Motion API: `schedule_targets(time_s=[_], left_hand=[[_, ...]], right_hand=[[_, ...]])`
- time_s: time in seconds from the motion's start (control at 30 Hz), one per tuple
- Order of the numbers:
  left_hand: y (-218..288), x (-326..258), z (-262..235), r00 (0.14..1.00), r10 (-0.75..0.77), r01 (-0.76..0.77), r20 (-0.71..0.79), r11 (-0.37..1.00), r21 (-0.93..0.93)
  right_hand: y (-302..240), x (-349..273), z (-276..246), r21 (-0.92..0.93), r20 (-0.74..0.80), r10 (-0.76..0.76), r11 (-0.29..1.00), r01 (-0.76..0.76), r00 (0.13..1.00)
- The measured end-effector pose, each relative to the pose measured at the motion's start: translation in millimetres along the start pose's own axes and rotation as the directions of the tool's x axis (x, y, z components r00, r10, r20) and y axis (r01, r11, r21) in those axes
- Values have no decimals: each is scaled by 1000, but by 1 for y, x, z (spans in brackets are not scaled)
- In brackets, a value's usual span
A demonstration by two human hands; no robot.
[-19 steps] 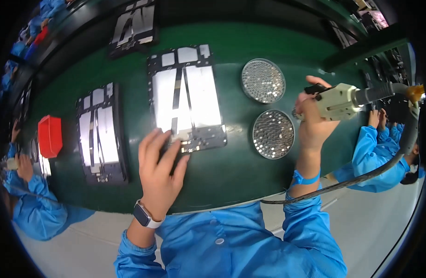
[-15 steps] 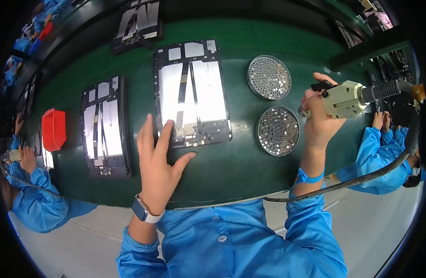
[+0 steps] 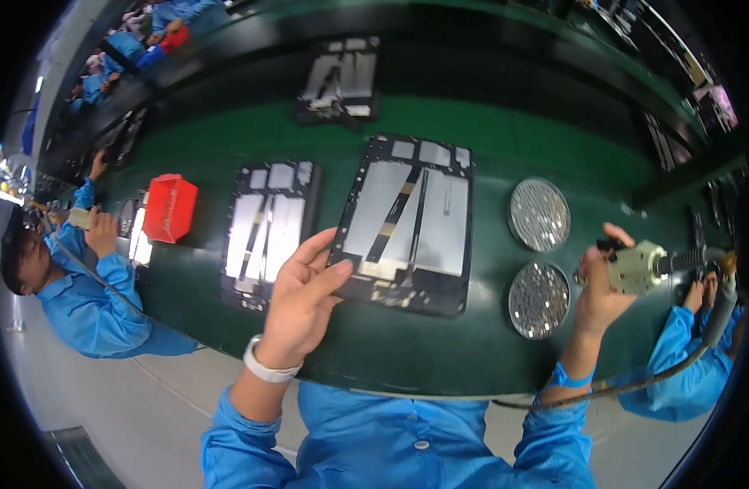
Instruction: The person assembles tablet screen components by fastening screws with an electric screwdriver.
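Observation:
My left hand (image 3: 302, 308) grips the lower left corner of an opened tablet (image 3: 444, 232), thumb on top and fingers at its edge and underneath. That tablet has a black frame, silver battery panels and dark ribbon cables, and looks slightly tilted above the bench. In my right hand (image 3: 599, 300) is a pale power screwdriver (image 3: 640, 267) with a black lever and a ribbed cord sleeve; its tip is hard to make out. Beside that hand lie two round dishes of small shiny screws, an upper dish (image 3: 539, 215) and a lower dish (image 3: 539, 300).
On the green bench (image 3: 366, 359), a stack of similar tablets (image 3: 242, 218) stands left of my left hand. Farther left is a red bin (image 3: 170, 209). Another tablet (image 3: 339, 81) lies at the back. Co-workers in blue sit at both sides; a thick cable (image 3: 676, 367) runs past my right forearm.
My left hand has gone from resting flat by the tablet's lower edge to gripping its corner, and the tablet has tilted. The whole view has shifted; the screwdriver stays in my right hand.

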State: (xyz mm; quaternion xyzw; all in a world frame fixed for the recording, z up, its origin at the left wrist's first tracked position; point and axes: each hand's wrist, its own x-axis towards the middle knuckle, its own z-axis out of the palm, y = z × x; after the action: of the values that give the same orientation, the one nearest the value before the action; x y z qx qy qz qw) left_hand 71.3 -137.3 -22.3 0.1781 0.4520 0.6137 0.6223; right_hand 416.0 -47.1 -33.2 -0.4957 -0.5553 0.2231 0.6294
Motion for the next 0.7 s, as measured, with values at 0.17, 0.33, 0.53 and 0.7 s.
schedule_targets(time_s=[0.17,0.33,0.53,0.7], left_hand=[[94,48,-55,975,222,-221,13,965,141],[187,171,-143,877,403,-339,-262,905,258],[217,275,-221,832,355,-188,-427,903,386],[198,294,-242,644,676,38,-359,441,897]], right_hand=[[-3,-3,1,1,-18,76,997,-76,997],[6,1,2,-50,-2,13,999,-13,1000],[6,-1,-2,-61,-18,102,993,-103,995],[14,-2,-4,-49,-18,44,998,-45,999]])
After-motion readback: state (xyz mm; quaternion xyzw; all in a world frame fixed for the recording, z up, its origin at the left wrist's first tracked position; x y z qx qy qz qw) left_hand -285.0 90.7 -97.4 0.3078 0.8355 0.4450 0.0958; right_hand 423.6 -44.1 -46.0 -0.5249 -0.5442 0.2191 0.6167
